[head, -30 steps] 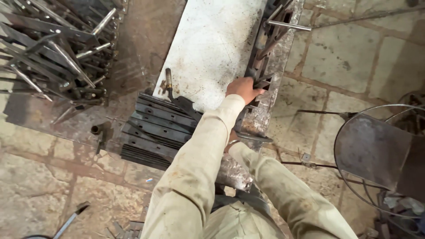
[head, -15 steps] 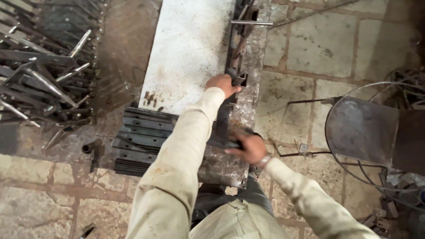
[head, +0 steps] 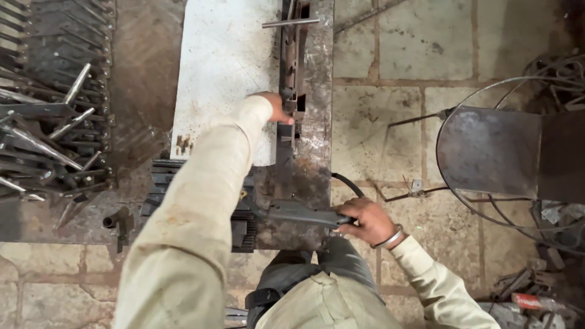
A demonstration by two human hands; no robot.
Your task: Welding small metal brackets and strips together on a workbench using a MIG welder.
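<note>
I note the welding torch (head: 301, 213) in the right hand (head: 365, 222) has a matt grey casing, probably plastic. The steel workpiece (head: 294, 58) at the left hand (head: 277, 108) looks rusty and rough. The bench plate (head: 222, 73) is pale, scuffed metal, speckled with rust. Sleeves (head: 195, 213) are coarse beige cloth. The floor (head: 378, 122) is rough, matt stone slabs.
</note>
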